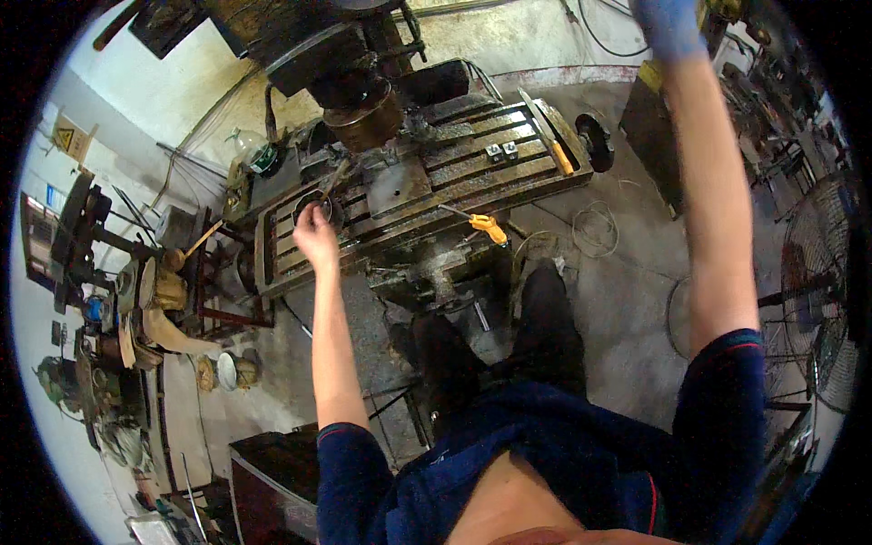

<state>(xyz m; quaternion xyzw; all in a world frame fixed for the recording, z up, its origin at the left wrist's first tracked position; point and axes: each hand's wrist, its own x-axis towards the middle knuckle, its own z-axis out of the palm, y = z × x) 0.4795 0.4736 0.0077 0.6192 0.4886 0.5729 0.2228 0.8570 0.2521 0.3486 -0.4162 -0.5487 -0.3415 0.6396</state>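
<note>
My bare left hand (316, 238) is at the left part of the slotted metal machine table (545, 186). Its fingers are drawn together at the near rim of a small dark round dish (324, 211); whatever they grip is too small to make out. A thin brush-like stick (339, 175) leans up out of the dish. Far up at the right edge, my right hand (670, 32) wears a blue glove and is raised on a stretched arm; its fingers are smeared and cut off. A dark spindle head (363, 118) hangs over a flat metal plate (398, 189) on the table.
Two small metal blocks (501, 152) and a file with a yellow handle (561, 156) lie on the table's right part. A yellow air gun (488, 227) hangs at its front edge. A clear bottle (254, 153) stands back left. A wire-guarded fan (813, 263) is at right.
</note>
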